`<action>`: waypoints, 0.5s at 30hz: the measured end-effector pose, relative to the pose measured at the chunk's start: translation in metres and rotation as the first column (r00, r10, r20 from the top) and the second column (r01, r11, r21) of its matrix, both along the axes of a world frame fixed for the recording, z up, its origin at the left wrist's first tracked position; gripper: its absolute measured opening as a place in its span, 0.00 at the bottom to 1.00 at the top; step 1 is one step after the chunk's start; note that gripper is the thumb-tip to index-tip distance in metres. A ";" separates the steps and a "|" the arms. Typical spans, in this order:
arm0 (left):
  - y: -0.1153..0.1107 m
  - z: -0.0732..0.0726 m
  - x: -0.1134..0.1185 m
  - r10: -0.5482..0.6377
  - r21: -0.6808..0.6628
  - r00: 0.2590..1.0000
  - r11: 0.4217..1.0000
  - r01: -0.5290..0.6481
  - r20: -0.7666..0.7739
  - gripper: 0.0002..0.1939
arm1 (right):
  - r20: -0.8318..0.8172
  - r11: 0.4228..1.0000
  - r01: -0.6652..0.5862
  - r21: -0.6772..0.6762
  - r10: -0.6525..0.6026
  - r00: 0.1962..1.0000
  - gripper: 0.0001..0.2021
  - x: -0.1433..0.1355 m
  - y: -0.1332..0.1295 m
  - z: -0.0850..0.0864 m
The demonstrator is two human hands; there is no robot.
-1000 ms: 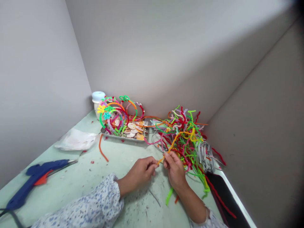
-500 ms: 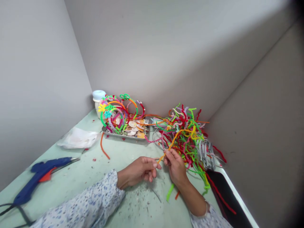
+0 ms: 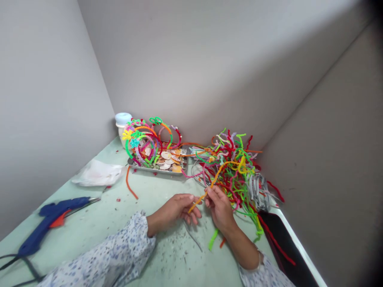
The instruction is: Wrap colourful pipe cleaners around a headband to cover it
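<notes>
Tabletop, orange strand in right hand

The bare left hand reaches in from the lower left, palm partly upturned, thumb uppermost and loosely curled fingers parted below, its wrist emerging from a gathered, white, blue-speckled fabric sleeve. Near it but apart, the bare right hand pinches thumb against bent fingers, its bare forearm slanting down rightward into a matching speckled sleeve.
</notes>
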State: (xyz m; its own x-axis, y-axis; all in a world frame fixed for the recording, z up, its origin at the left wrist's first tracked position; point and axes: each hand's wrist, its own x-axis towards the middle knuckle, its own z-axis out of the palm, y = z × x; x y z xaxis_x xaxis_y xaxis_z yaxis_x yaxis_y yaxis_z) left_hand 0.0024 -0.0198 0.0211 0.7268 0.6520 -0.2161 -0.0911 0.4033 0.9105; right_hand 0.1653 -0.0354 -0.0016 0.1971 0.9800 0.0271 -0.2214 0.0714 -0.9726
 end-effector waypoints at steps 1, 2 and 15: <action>0.000 0.000 0.000 -0.002 -0.069 0.998 0.998 0.006 0.063 0.22 | -0.013 0.999 -0.033 -0.001 0.033 0.999 0.12 0.000 -0.001 0.000; 0.000 0.000 0.000 -0.001 -0.122 0.994 0.992 0.014 0.107 0.22 | -0.019 0.998 -0.059 -0.003 0.059 0.998 0.12 -0.001 -0.001 0.000; -0.002 0.001 0.001 0.158 0.268 0.967 0.958 -0.100 -0.202 0.13 | 0.179 0.998 -0.059 0.025 0.053 0.982 0.15 -0.006 -0.007 0.001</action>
State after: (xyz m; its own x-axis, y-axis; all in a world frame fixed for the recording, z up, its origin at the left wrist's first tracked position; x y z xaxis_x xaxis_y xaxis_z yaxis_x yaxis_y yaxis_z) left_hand 0.0032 -0.0220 0.0220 0.5864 0.7909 -0.1753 0.0863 0.1542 0.9843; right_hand 0.1591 -0.0429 -0.0003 0.1313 0.9876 0.0864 -0.0490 0.0935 -0.9944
